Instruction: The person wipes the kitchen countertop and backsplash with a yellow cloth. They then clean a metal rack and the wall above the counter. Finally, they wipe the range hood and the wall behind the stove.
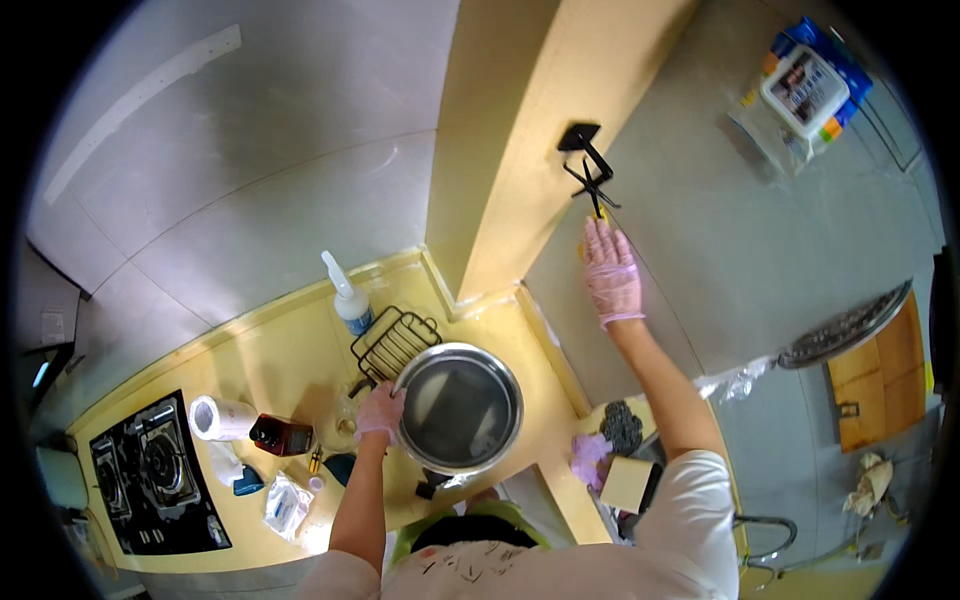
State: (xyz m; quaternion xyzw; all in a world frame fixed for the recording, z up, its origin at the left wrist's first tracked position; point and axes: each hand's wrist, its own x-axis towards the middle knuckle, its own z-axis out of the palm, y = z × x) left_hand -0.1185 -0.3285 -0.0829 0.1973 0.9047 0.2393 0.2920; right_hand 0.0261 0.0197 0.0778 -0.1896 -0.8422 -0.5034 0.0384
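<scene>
My left hand [379, 411], in a pink see-through glove, is closed at the left edge of a round steel pan [513, 410]. A dark handle end [361, 386] shows beside its fingers. The pan's inside looks dark grey and shiny. My right hand [612, 279], gloved alike, is raised with its fingers fairly straight, just below a black multi-armed hook [590, 184] on the wall post. A yellow piece [601, 213] peeks out at those fingertips and along the hand's side; the palm hides most of it, so its kind is unclear.
Behind the pan are a black wire rack [396, 343] and a white spray bottle [350, 304]. Leftward stand a dark red bottle [283, 436], a paper roll [221, 418] and a black gas hob [160, 470]. A wipes pack [806, 92] hangs upper right; a wooden board [880, 375] is below it.
</scene>
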